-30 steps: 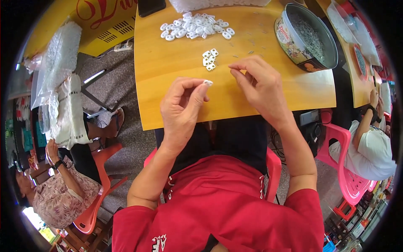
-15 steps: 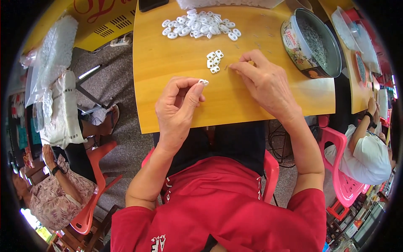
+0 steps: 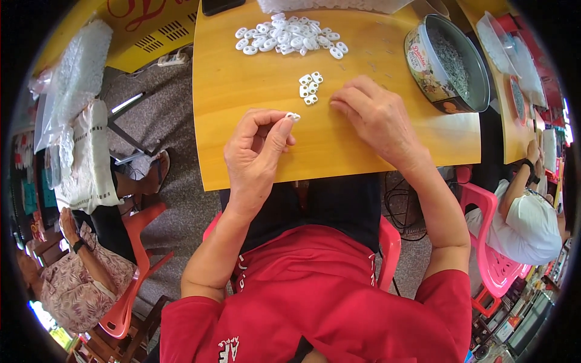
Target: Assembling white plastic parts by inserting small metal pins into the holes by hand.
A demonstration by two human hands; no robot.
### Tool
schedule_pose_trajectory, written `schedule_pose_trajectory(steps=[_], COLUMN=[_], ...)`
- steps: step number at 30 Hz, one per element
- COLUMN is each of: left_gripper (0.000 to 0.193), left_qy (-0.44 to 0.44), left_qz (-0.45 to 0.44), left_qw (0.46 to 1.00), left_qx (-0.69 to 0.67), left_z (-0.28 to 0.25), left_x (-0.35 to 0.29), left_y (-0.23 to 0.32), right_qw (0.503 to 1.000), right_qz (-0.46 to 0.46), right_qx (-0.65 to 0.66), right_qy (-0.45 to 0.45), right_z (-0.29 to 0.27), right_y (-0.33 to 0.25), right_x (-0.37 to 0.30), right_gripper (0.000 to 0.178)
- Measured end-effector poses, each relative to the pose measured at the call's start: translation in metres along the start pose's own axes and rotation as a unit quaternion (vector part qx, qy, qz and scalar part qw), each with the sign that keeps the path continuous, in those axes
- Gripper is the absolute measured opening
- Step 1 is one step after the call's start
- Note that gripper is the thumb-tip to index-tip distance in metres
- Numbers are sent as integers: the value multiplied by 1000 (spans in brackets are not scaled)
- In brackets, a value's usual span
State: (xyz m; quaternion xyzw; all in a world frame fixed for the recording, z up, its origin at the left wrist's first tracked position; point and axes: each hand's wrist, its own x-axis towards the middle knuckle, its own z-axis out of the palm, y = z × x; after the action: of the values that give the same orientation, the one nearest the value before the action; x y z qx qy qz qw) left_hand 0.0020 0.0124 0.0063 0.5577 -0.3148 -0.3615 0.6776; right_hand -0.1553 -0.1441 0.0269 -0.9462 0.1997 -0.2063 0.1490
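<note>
Between the thumb and index finger of my left hand (image 3: 260,142) is a small white plastic piece with holes (image 3: 293,117), held just above the table near its front edge. My right hand (image 3: 375,118) is to the right with thumb and index finger pinched together low over the wood; whatever is between the fingertips is too small to make out. Several white two-holed pieces (image 3: 310,88) lie in a small cluster just left of my right fingertips. Farther back is a bigger heap of white oval two-holed pieces (image 3: 290,35).
A round tin (image 3: 417,63) of small grey metal parts (image 3: 451,63) stands at the right. Loose metal bits (image 3: 371,51) lie beside it. A clear bag (image 3: 333,5) and a dark flat object (image 3: 221,5) are at the back. Other people sit at both sides.
A thin metal bit showing at my right fingertips is no longer visible, and those fingers have drawn closer together. My left hand keeps its hold, almost unmoved.
</note>
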Motion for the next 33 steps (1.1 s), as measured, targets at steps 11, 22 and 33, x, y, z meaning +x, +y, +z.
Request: schedule_pose_trajectory(steps=[11, 22, 33], left_gripper=[10, 11, 16], left_qy=[-6, -8, -49], left_qz=[4, 15, -42], left_qw=[1000, 1000, 994], left_qx=[-13, -7, -87], left_z=[-2, -2, 5], left_x=[0, 0, -5], left_y=[-4, -3, 11], right_qw=[995, 999, 944], right_qz=[67, 28, 135], right_qx=[65, -24, 296], right_qy=[18, 30, 47], right_z=[-18, 7, -16], right_y=[4, 0, -35], right_x=[-17, -1, -10], right_gripper=[12, 10, 11])
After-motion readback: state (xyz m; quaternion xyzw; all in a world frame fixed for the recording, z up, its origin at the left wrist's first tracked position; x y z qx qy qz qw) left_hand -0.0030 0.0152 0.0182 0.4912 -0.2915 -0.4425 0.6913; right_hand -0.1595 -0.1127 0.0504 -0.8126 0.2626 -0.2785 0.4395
